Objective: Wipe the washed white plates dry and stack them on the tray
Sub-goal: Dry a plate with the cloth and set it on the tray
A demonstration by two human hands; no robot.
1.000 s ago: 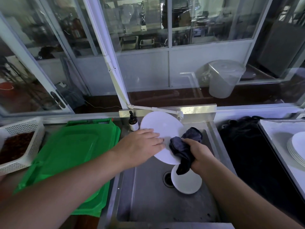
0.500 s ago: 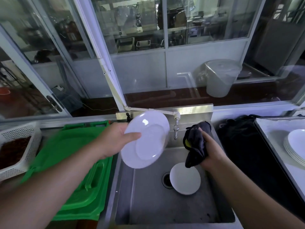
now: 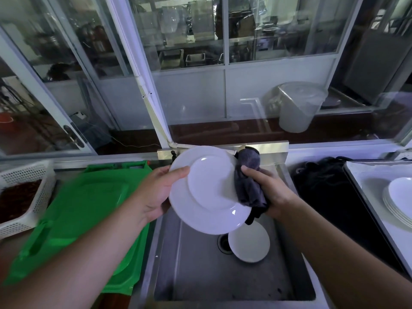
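Observation:
Above the steel sink (image 3: 191, 275) my left hand (image 3: 153, 195) grips the left rim of a white plate (image 3: 207, 190), which is tilted with its underside toward me. My right hand (image 3: 269, 192) holds a bunched dark grey cloth (image 3: 248, 181) against the plate's right edge. A second white plate (image 3: 249, 244) lies in the sink beside the drain. At the far right a stack of white plates (image 3: 399, 199) sits on a pale tray (image 3: 365, 181).
A green plastic lid (image 3: 75, 217) lies on the counter left of the sink, with a white basket (image 3: 24, 192) further left. Dark cloth (image 3: 323, 192) covers the counter between sink and tray. The tap pipe (image 3: 191, 144) runs behind the plate. Glass windows rise behind.
The plate has been turned over in my left hand and moved right. My right hand has brought the cloth back against the plate's right edge.

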